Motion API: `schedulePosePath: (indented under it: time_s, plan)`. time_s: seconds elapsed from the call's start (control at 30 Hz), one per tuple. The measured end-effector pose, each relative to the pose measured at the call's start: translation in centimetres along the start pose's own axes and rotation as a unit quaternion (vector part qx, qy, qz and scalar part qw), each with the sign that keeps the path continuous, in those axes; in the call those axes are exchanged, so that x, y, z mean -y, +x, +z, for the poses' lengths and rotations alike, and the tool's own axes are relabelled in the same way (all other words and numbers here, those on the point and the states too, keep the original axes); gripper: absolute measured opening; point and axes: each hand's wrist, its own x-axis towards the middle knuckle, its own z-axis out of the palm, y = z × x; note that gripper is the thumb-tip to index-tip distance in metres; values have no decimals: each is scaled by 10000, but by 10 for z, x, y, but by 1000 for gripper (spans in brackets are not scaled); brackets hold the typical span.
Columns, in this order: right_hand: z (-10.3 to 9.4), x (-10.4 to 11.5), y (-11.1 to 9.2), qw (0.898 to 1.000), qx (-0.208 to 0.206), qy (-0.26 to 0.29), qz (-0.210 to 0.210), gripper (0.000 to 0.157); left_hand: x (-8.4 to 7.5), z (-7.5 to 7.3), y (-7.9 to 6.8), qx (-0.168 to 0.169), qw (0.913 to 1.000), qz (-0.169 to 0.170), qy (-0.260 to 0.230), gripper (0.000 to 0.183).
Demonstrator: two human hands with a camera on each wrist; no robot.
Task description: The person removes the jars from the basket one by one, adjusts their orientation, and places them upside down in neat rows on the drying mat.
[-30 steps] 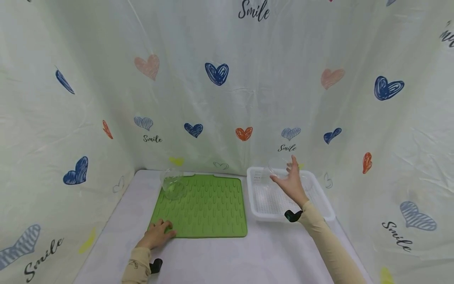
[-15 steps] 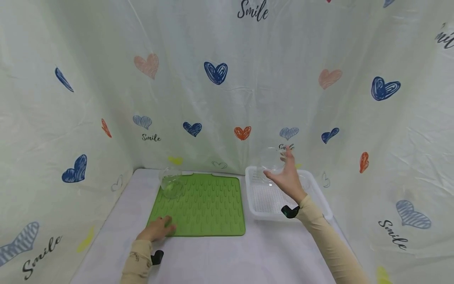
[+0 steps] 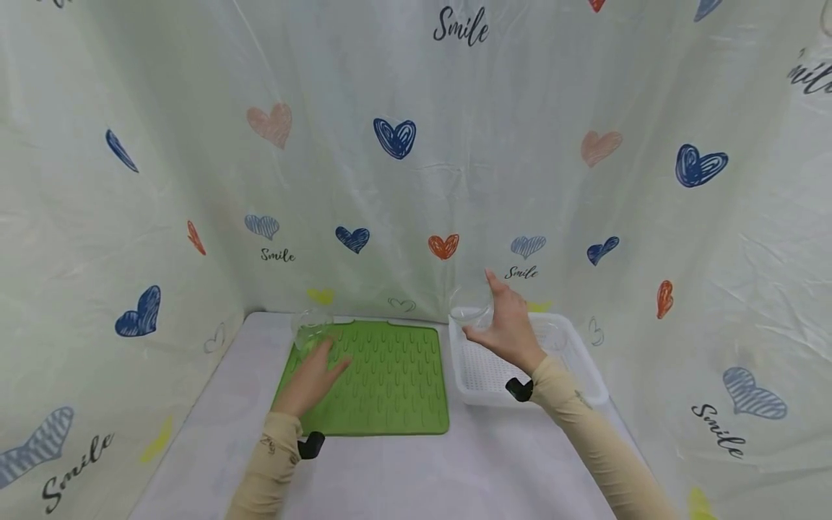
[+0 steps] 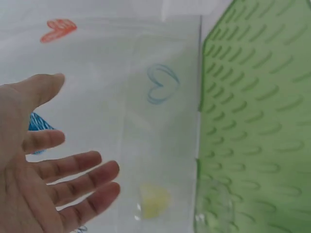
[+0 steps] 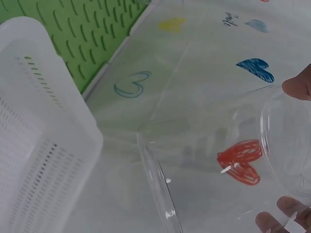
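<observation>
Glass bowl (image 3: 469, 306) is now lifting out of white basket (image 3: 588, 375), R hand (image 3: 507, 328) fingers gripping it, moving twd green mat (image 3: 383, 375). L hand (image 3: 315, 375), fingers spread, is reaching twd 2nd glass (image 3: 310, 328) just past fingertips.

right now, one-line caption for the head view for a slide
Right hand lifts a clear glass above the white basket; left hand rests on the green mat.

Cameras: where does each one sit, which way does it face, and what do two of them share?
Head: worn high, looks forward and down at the green mat, white basket, both hands and sleeves.
Left wrist: faces past the open left hand; shares the mat.
Right wrist: faces the clear glass cup held by the right hand; shares the basket.
</observation>
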Motion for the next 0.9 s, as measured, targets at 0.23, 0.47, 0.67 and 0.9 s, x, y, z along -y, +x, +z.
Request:
schedulePosePath:
  time_s: [0.23,0.47,0.67,0.9]
  plan:
    - [10,10,1,9906,307,-933,-956,116,-36,-7,18,-443,9974,394,-397,81]
    - [20,19,1,9748,531,-1623,-1434,116,-70,-16,35,-550,9954,738,-265,86]
    - [24,27,2,9590,589,-2130,-1774,121,-95,-16,49,-246,9945,1017,-32,94]
    - [27,32,-3,9511,817,-2307,-1885,125,-115,0,65,152,9888,1463,268,103]
